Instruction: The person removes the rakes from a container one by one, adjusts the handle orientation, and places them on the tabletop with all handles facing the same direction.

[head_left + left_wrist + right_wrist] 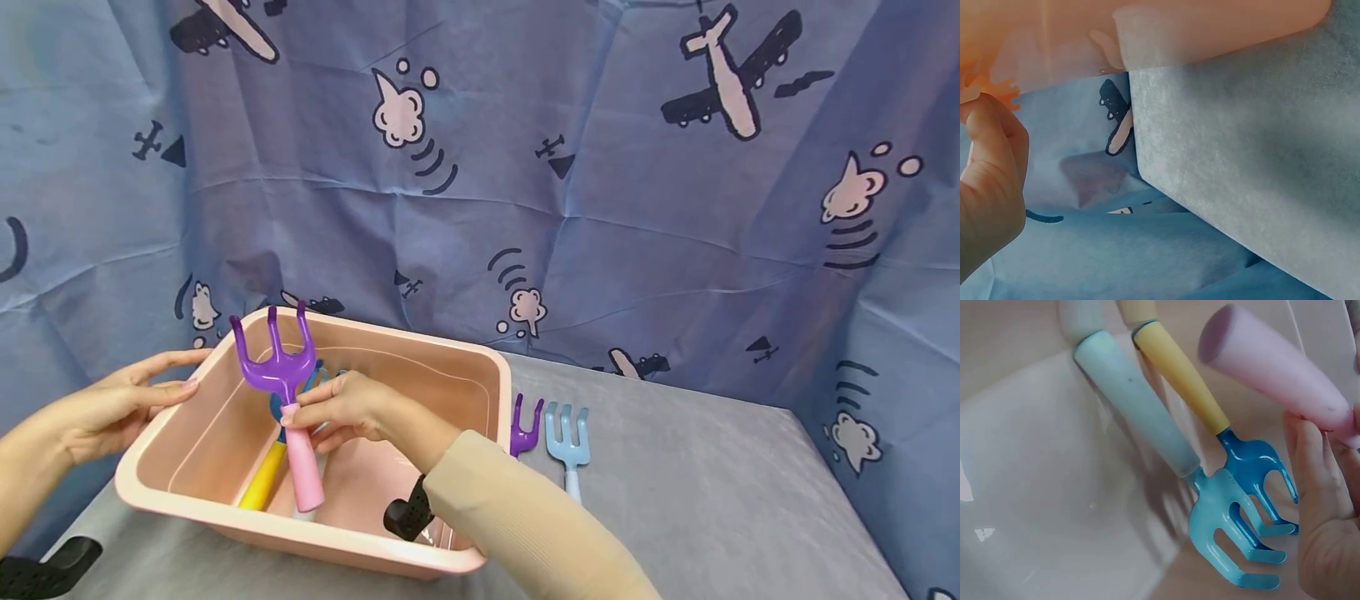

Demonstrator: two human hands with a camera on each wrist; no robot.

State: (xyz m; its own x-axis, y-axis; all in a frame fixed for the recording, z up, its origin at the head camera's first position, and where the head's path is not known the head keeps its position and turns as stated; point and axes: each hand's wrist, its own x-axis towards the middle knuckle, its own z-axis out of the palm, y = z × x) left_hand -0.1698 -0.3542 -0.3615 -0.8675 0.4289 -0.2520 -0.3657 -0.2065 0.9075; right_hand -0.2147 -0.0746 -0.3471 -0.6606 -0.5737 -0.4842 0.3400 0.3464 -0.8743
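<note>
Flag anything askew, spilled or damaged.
Inside the pink basin, the light-blue fork overlaps the yellow-handled fork at the tines, so they look jumbled. The basin may be tipped; I can't confirm. No spill or damage visible, including on the purple fork in the right hand.

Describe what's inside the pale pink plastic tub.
A yellow-handled blue fork and a pale-handled light-blue fork lie inside. The right hand holds a pink-handled purple fork above them. In the head view, the beige sleeve covers some of the tub's right side.
</note>
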